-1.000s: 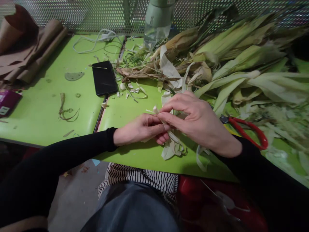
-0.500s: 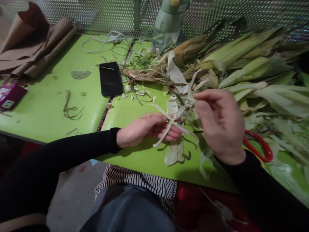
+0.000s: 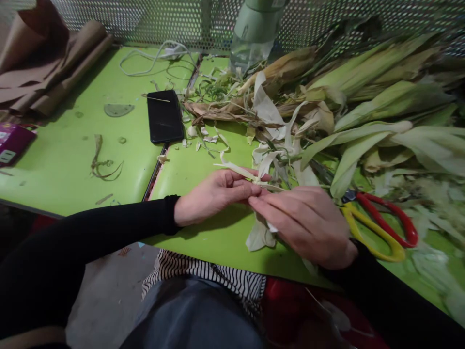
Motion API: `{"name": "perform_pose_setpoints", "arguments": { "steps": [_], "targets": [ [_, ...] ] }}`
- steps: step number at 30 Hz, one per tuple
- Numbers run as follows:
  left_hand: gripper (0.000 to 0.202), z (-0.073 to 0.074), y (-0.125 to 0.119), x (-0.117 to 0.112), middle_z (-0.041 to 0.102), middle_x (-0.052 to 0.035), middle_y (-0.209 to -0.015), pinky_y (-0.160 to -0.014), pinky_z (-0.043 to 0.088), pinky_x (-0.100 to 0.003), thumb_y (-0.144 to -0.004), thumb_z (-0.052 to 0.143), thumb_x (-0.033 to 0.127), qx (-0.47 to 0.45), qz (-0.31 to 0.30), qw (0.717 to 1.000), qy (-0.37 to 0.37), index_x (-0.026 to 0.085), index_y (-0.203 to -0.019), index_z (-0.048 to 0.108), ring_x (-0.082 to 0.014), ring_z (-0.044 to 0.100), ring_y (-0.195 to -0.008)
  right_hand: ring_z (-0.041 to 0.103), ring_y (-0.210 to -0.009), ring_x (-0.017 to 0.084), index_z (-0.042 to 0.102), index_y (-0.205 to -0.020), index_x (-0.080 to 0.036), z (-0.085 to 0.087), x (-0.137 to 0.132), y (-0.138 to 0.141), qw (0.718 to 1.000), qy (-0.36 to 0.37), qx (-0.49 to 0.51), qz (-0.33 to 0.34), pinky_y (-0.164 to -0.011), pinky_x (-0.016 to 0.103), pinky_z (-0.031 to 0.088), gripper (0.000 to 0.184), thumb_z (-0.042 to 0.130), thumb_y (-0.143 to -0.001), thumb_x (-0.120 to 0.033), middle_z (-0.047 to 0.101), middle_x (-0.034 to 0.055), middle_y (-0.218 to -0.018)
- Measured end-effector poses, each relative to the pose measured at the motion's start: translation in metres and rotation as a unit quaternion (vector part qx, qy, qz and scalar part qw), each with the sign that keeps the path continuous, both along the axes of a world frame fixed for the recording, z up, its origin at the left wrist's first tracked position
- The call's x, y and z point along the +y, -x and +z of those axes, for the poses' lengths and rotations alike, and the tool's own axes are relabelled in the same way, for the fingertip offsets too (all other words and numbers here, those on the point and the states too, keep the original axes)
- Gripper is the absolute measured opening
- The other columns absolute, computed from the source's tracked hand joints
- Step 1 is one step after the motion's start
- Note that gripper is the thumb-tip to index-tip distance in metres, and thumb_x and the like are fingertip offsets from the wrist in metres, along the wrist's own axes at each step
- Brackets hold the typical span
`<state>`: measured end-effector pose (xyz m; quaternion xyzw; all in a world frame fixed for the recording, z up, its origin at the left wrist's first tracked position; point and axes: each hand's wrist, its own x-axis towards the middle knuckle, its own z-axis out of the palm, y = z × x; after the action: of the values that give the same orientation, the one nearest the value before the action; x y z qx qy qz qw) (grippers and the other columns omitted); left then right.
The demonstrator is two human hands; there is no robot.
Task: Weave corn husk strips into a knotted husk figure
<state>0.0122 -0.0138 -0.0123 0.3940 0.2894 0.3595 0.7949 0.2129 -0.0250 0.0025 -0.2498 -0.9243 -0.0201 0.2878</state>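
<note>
Husk strips (image 3: 237,168), some seemingly hidden

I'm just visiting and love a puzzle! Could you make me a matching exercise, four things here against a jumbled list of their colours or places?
Things:
1. Phone
2. Scissors
3. Water bottle
4. Pale strips

Colours or places:
A. Standing in front of the mesh panel
B. At the fingertips of the left hand and right hand
C. Black, with a thin stalk lying across it
D. One handle red, the other yellow

Right pairs: 1-C, 2-D, 3-A, 4-B
</note>
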Motion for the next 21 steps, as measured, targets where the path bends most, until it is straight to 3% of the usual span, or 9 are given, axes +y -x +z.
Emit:
{"name": "perform_pose_setpoints", "arguments": {
  "steps": [5, 9, 13, 16, 19, 21],
  "targets": [
    [0.011, 0.006, 0.003, 0.001, 0.074, -0.0057, -0.083, -0.088, 0.054, -0.031, -0.088, 0.068, 0.019, 0.027, -0.034, 0.999, -0.033, 0.01, -0.093, 0.072, -0.0133, 0.069, -0.081, 0.07, -0.082, 0.023, 0.069, -0.095, -0.032, -0.002, -0.001, 0.004, 0.982, 0.09, 0.104, -0.13, -0.073, 0.041, 0.054, 0.007, 0.068, -0.09, -0.026, 0.076, 0.002, -0.09],
    [0.01, 0.011, 0.005, 0.001, 0.073, -0.0063, -0.086, -0.086, 0.054, -0.03, -0.09, 0.065, 0.02, 0.034, -0.035, 0.997, -0.051, 0.01, -0.094, 0.067, -0.0135, 0.069, -0.082, 0.068, -0.081, 0.022, 0.065, -0.089, -0.028, -0.002, -0.002, 0.009, 0.955, 0.179, 0.159, -0.176, -0.073, 0.04, 0.055, 0.003, 0.065, -0.092, -0.028, 0.072, 0.0027, -0.087],
    [0.023, 0.01, 0.001, -0.001, 0.069, -0.0003, -0.075, -0.073, 0.053, -0.023, -0.083, 0.075, 0.019, 0.067, -0.01, 0.996, -0.062, 0.012, -0.099, 0.06, -0.0098, 0.065, -0.071, 0.067, -0.067, 0.016, 0.061, -0.086, -0.023, -0.002, -0.003, 0.012, 0.919, 0.274, 0.207, -0.193, -0.063, 0.031, 0.055, 0.009, 0.067, -0.09, -0.029, 0.069, -0.0003, -0.078],
    [0.022, 0.007, -0.002, -0.001, 0.068, -0.0002, -0.072, -0.07, 0.052, -0.022, -0.083, 0.074, 0.023, 0.083, -0.016, 0.994, -0.068, 0.011, -0.095, 0.059, -0.0095, 0.065, -0.069, 0.065, -0.058, 0.012, 0.06, -0.093, -0.024, -0.006, -0.002, 0.014, 0.872, 0.363, 0.273, -0.181, -0.053, 0.025, 0.053, 0.015, 0.071, -0.087, -0.032, 0.069, -0.0027, -0.075],
    [0.016, 0.006, -0.004, -0.001, 0.068, -0.001, -0.074, -0.071, 0.054, -0.022, -0.088, 0.068, 0.022, 0.08, 0.015, 0.995, -0.061, 0.01, -0.095, 0.059, -0.0092, 0.066, -0.07, 0.069, -0.063, 0.014, 0.058, -0.106, -0.025, -0.009, 0.001, 0.013, 0.83, 0.426, 0.325, -0.157, -0.053, 0.025, 0.056, 0.032, 0.076, -0.082, -0.036, 0.072, -0.0017, -0.081],
    [0.014, 0.007, -0.005, -0.001, 0.068, -0.0008, -0.075, -0.071, 0.054, -0.021, -0.089, 0.067, 0.02, 0.082, 0.044, 0.993, -0.066, 0.011, -0.095, 0.059, -0.0088, 0.066, -0.07, 0.071, -0.07, 0.016, 0.059, -0.105, -0.024, -0.009, 0.002, 0.012, 0.83, 0.441, 0.306, -0.154, -0.058, 0.027, 0.058, 0.03, 0.074, -0.083, -0.038, 0.073, 0.0006, -0.084]
  ]
}}
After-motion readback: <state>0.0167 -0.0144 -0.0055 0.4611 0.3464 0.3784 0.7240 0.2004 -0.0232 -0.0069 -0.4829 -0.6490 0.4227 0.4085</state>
